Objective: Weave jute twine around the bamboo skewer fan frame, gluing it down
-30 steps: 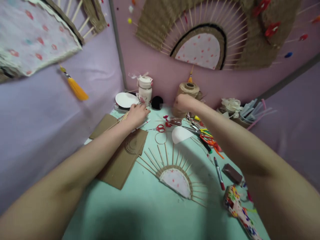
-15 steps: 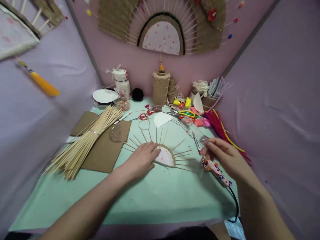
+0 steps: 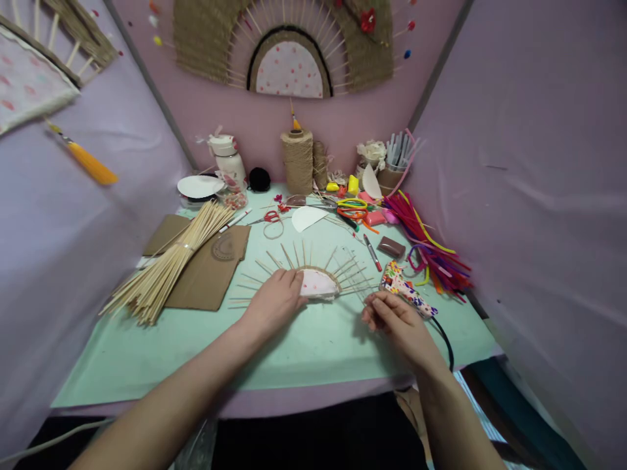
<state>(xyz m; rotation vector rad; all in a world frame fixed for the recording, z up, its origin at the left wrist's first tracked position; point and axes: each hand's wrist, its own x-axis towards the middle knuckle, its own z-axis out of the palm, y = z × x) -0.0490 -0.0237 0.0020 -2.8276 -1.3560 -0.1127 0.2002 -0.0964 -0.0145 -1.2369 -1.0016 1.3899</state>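
Note:
A half-round craft piece [image 3: 318, 283] with pink dotted cloth, a twine rim and wooden skewers fanning out lies on the mint table cover [image 3: 313, 352]. My left hand [image 3: 274, 301] rests flat on its left half, fingers spread. My right hand [image 3: 394, 323] sits just right of the piece, fingers pinched together near the skewer tips; what they hold is too small to name. A floral-patterned glue gun [image 3: 406, 292] with a black cord lies beside my right hand.
A bundle of skewers [image 3: 171, 267] lies on cardboard [image 3: 208, 277] at the left. Twine spools [image 3: 297, 161], a bottle [image 3: 228, 163], scissors [image 3: 267, 217], a marker [image 3: 373, 253], pipe cleaners [image 3: 431, 251] and small supplies crowd the back and right. Purple cloth walls enclose the table.
My hands came back from the far end of the table to the half-round piece. The skewer bundle now lies on the cardboard. The right hand moved left, away from the glue gun.

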